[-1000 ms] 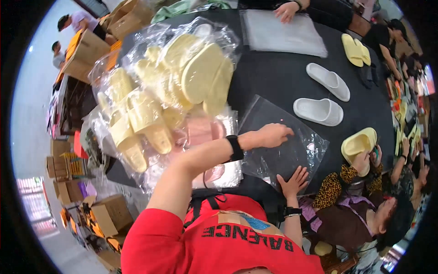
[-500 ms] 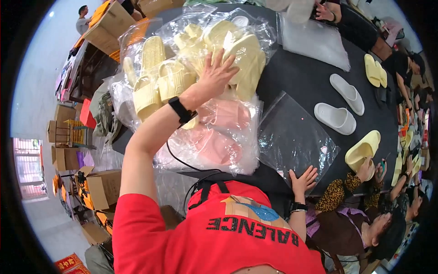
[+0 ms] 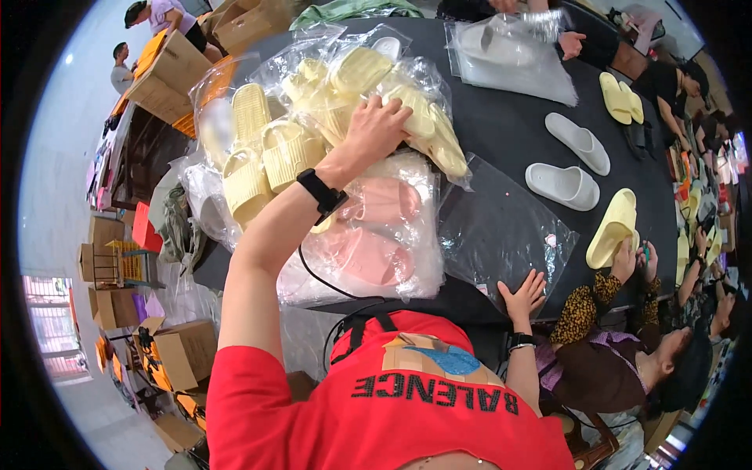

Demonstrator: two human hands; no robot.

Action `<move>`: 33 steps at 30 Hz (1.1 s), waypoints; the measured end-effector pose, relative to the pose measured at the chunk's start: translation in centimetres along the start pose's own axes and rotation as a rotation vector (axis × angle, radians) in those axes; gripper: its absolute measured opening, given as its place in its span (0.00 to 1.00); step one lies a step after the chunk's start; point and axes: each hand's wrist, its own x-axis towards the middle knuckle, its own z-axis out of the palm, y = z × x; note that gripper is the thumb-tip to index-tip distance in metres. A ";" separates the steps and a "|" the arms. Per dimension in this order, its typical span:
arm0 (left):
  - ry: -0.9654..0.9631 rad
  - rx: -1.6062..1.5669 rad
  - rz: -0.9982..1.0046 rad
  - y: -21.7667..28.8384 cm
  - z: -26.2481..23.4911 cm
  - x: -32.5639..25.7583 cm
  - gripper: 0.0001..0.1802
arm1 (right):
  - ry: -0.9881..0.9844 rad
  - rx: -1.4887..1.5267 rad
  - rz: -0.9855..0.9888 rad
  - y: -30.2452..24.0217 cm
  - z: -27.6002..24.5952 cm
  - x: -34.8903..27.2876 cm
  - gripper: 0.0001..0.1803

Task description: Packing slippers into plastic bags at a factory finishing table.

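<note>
My left hand (image 3: 376, 128) lies on a pile of yellow slippers in clear bags, its fingers curled onto the bagged yellow slippers (image 3: 429, 129) at the pile's right side. Below it, a pair of pink slippers (image 3: 376, 254) sits in clear plastic on a stack of bags. My right hand (image 3: 522, 294) is spread flat, touching the near edge of a flat clear plastic bag (image 3: 501, 223) on the dark table. Nothing shows in that hand.
To the right lie white slippers (image 3: 562, 186) and yellow slippers (image 3: 620, 99). A co-worker beside me holds a yellow slipper (image 3: 611, 229). Across the table (image 3: 501, 133), another person's hand (image 3: 571, 45) is near a bagged white slipper (image 3: 493, 43). Cardboard boxes (image 3: 184, 352) stand at left.
My left hand's spread fingers have curled onto the bagged yellow slippers, which now look bunched and tilted. My right hand stays spread on the bag. Across the table, the white slippers have come down onto the bags.
</note>
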 end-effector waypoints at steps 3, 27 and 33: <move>-0.021 -0.019 0.004 1.5 0.5 0.1 0.16 | -0.021 0.017 0.016 0.3 -0.2 -0.2 0.57; -0.372 -1.164 -0.035 15.6 -2.8 2.7 0.13 | -0.593 1.092 -0.904 -22.4 -10.3 -4.2 0.36; -0.401 -1.211 0.082 19.0 -2.1 1.9 0.11 | -0.700 1.023 -0.847 -21.3 -9.3 -4.1 0.37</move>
